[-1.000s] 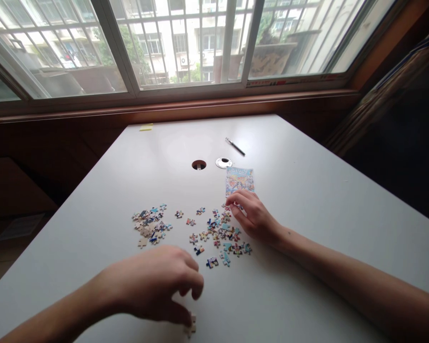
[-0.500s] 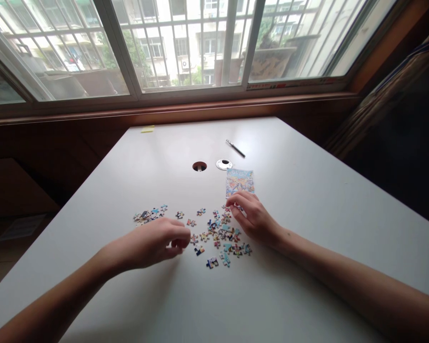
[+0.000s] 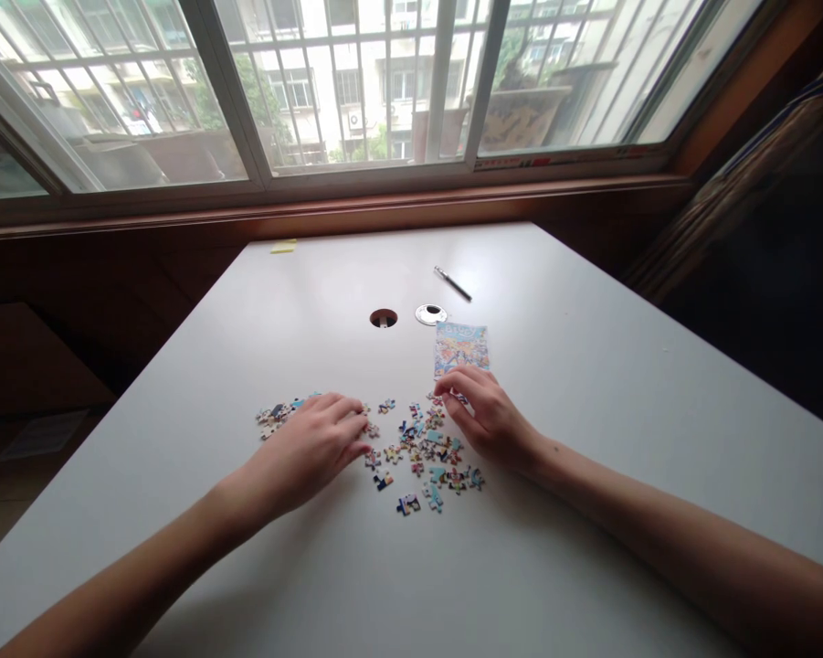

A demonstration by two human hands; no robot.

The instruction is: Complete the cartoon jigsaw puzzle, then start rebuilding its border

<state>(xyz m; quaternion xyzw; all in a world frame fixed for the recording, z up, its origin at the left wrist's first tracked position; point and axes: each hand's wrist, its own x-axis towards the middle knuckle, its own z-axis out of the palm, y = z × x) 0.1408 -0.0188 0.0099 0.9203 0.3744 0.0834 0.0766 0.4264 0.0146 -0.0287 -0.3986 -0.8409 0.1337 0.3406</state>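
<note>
My left hand (image 3: 315,443) lies palm down with its fingers stretched out at the left side of the loose jigsaw puzzle pieces (image 3: 431,443). Its palm and fingers hide some pieces, and a smaller cluster of puzzle pieces (image 3: 274,414) shows behind it. At the right edge of the main spread, my right hand (image 3: 483,416) rests with loosely curled fingers. A gap shows between its thumb and index finger, with pieces visible through it and nothing seen held. Just beyond that hand is a colourful picture sheet (image 3: 461,345), its lower edge partly covered by the fingers.
The white table (image 3: 589,411) carries a pen (image 3: 453,283), a round metal cover (image 3: 431,315) and an open cable hole (image 3: 384,319) toward the back. A yellow sticker (image 3: 283,246) marks the far left edge. A barred window stands behind the table.
My left hand has turned palm down, and its curled fingers have opened out forward over the pieces. My right hand has stayed in place.
</note>
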